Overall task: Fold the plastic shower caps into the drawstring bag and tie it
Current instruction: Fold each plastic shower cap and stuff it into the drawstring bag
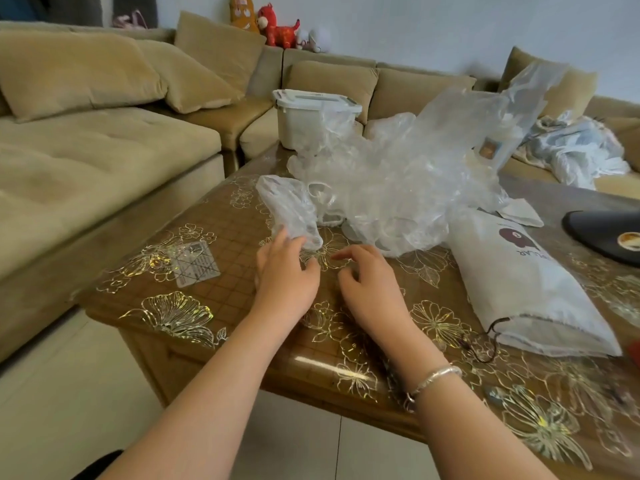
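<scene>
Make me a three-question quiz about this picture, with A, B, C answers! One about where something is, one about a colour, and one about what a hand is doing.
1. Where does the drawstring bag lie?
A. on the sofa
B. on the table, right of the hands
C. on the floor

2. What colour is the lidded box behind the pile of shower caps?
A. white
B. red
C. black

3. What is the left hand doing?
A. holding a shower cap
B. pulling the bag's cord
C. lying flat, touching nothing

Answers: 1 B, the bag rests on the table beside the right hand. 2 A, box and lid are white. 3 A, its fingers grip one shower cap.
</scene>
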A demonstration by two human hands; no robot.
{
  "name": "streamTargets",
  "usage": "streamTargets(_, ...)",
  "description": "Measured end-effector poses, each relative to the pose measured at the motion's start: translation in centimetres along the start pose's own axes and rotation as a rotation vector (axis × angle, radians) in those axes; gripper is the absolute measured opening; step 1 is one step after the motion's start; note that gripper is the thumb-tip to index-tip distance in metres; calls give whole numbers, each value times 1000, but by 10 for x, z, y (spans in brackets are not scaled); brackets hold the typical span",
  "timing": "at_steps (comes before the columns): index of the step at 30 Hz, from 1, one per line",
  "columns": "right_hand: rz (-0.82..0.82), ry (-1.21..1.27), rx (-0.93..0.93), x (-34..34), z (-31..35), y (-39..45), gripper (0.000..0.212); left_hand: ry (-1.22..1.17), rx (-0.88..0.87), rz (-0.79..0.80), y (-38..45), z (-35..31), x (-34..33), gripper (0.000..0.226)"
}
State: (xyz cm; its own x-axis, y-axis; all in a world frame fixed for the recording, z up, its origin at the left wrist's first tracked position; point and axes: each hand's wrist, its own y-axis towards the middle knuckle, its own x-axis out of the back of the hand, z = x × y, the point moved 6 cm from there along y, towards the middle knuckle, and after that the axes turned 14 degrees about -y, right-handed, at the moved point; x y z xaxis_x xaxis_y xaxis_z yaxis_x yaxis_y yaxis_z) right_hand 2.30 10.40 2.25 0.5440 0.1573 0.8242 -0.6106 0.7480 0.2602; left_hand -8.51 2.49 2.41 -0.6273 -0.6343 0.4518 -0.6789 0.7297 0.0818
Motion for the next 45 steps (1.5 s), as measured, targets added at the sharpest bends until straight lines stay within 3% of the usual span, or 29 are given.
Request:
streamTargets(4, -2, 78, -22, 3, -4, 0, 27, -97, -133, -125, 0, -11, 3, 41)
streamTargets(8, 1, 378, -180, 11, -14, -2, 24, -275, -238, -219, -10, -24, 11, 21)
streamTargets(13, 81, 848, -363, 17, -26, -8, 21, -668, -101, -68, -18, -28, 6, 12)
streamTargets(17, 202, 974, -416, 17, -36, -18, 34, -751, 15, 110, -29, -26, -13, 21)
streamTargets(20, 218, 945, -388, 27, -39, -24, 23, -771, 71, 174, -35, -24, -23, 27)
streamTargets(25, 110, 820, -376, 43, -52, -35, 9, -815, 113, 159, -38, -22, -31, 33)
streamTargets(32, -92, 559, -366, 71, -70, -43, 16, -662, 95, 43, -40, -19, -30, 7)
streamTargets(38, -139, 649, -422, 76, -85, -44, 19, -642, 117, -69, -36, -16, -29, 22)
streamTargets(42, -155, 722, -437, 75, -88, -43, 28, -674, 219, -53, -36, -12, -34, 41)
streamTargets(45, -128, 810, -484, 72, -92, -43, 31, -646, 252, -49, -36, -12, -35, 41)
